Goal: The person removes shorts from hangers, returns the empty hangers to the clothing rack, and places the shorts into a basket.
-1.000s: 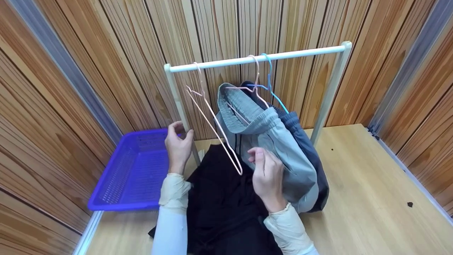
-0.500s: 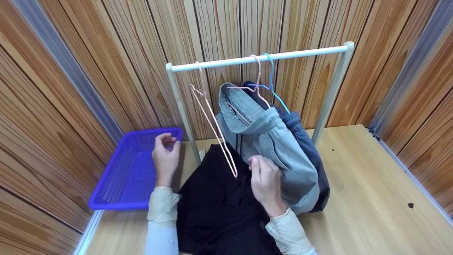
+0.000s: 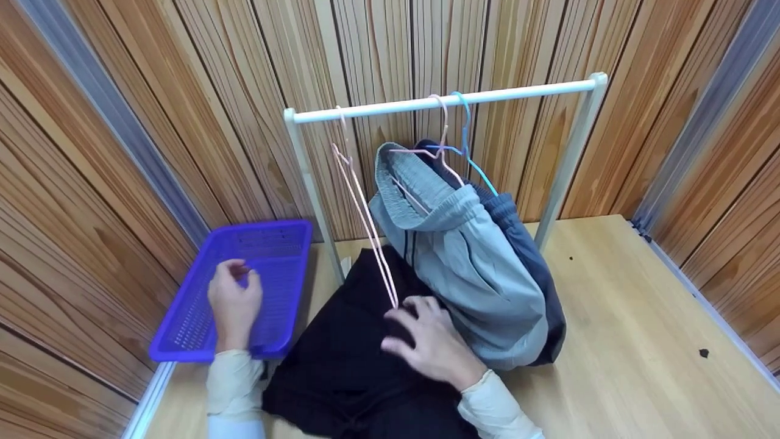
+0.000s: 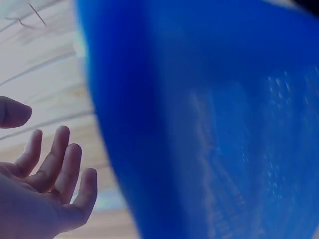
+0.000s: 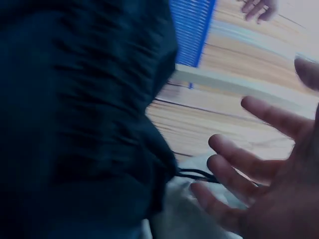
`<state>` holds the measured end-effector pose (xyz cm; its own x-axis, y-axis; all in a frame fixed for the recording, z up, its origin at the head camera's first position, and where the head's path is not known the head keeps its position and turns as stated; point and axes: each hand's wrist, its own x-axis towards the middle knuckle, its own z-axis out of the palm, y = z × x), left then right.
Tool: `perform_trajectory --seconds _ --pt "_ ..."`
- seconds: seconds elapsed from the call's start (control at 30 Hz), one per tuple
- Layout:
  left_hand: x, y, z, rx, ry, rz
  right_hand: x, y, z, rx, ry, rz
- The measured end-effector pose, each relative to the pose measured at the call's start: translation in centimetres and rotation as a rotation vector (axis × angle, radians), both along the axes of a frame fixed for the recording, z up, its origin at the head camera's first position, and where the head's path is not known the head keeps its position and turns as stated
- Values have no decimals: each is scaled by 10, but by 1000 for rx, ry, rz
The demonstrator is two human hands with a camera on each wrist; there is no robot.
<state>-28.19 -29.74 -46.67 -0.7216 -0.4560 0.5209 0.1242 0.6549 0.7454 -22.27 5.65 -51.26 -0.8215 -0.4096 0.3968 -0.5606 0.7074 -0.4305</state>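
My left hand [image 3: 234,302] is over the purple basket [image 3: 189,355], its fingers loosely curled round nothing. The left wrist view shows those fingers [image 4: 65,169] apart beside the basket's blurred wall. With fingers spread, my right hand [image 3: 436,344] hovers over a black garment [image 3: 347,360], its fingertips right at the low end of a bare pink hanger [image 3: 385,274]. That hanger hangs from the rack's rail, nearly edge-on. In the right wrist view the black garment [image 5: 99,124] shows a gathered band, and nothing lies in the right hand's grasp.
A white rack [image 3: 512,93] stands on the wooden table [image 3: 627,341]. Grey pants [image 3: 506,292] on a pink hanger and dark blue pants [image 3: 551,323] on a blue hanger [image 3: 466,131] hang right of the bare hanger. Wood-panelled walls [image 3: 213,122] enclose the table.
My left hand has moved from beside the rack's left post, leftward and down over the basket. The right hand has spread its fingers and lowered. The bare hanger has swung more edge-on.
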Motion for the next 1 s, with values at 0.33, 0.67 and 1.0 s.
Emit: perform_trajectory --seconds 0.33,0.67,1.0 --pt "34 -59 -20 -77 -337 139 10 -9 -33 225 -228 125" --pt "50 -89 -45 -84 -445 190 11 -12 -41 259 -253 153" --pt "55 -98 -47 -56 -483 219 12 -20 -44 354 -184 194"
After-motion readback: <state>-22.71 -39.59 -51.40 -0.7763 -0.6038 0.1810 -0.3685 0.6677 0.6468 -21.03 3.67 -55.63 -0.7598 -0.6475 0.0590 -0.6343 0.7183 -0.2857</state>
